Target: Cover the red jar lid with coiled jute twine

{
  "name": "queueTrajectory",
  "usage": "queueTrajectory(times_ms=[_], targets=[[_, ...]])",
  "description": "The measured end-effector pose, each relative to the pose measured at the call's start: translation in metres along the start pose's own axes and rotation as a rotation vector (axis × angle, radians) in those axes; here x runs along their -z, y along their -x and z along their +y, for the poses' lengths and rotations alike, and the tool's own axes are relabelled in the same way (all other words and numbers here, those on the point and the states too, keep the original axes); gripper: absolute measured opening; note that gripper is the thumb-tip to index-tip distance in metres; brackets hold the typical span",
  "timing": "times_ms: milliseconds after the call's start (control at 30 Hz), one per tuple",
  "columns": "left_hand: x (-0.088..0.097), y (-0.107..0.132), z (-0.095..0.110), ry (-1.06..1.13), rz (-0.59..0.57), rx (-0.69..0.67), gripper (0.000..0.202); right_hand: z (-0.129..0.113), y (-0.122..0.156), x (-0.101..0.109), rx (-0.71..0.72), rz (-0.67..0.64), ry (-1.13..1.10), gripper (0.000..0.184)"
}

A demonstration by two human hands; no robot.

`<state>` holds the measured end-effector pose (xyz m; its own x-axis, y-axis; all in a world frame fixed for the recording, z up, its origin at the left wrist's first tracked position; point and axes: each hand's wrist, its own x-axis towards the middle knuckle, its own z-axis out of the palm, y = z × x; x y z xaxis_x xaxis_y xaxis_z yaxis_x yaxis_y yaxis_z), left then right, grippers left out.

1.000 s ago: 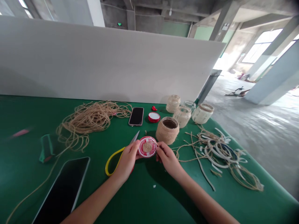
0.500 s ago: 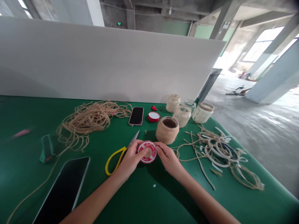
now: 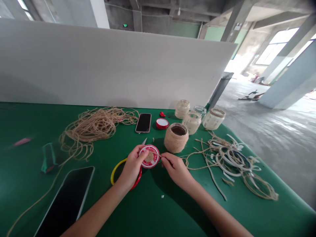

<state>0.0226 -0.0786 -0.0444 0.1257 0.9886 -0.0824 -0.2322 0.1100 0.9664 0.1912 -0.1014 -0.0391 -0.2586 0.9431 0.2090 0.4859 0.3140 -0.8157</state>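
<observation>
My left hand is closed on a round red-and-white disc, its thumb lying across the face. A small flat coil of tan twine shows at the disc's middle, and a strand crosses to the right edge. There, the fingertips of my right hand pinch that strand. Beneath my left hand lie scissors with yellow and red handles, partly covered. Just beyond my right hand stands a twine-wrapped jar with an open mouth.
Several glass jars stand at the back right, near a tangle of cords. A loose twine heap, a phone and a red-rimmed round piece lie farther back. A larger dark-screened device is front left; a white panel borders the table.
My left hand has moved the disc slightly left and up, away from the right hand. A strand now shows between the disc's edge and my right fingertips. The scissors' red handle has come into view.
</observation>
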Motion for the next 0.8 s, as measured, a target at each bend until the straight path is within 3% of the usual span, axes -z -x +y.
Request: queueTrajectory(times_ms=[233,400,633,800], targets=[[0.003,0.000,-0.001,-0.090,0.043,-0.078,0.023,-0.001,0.004,-0.009,-0.052,-0.184,-0.137,0.021],[-0.001,0.002,-0.004,-0.120,-0.010,-0.098,0.024,0.009,0.003,-0.018,-0.121,-0.104,-0.309,0.018],[-0.006,0.004,-0.002,-0.330,-0.005,-0.208,0.035,0.010,0.001,-0.017,-0.217,-0.005,-0.438,0.022],[-0.007,0.004,-0.003,-0.241,-0.069,-0.128,0.034,0.011,-0.001,-0.013,-0.199,0.053,-0.447,0.022]])
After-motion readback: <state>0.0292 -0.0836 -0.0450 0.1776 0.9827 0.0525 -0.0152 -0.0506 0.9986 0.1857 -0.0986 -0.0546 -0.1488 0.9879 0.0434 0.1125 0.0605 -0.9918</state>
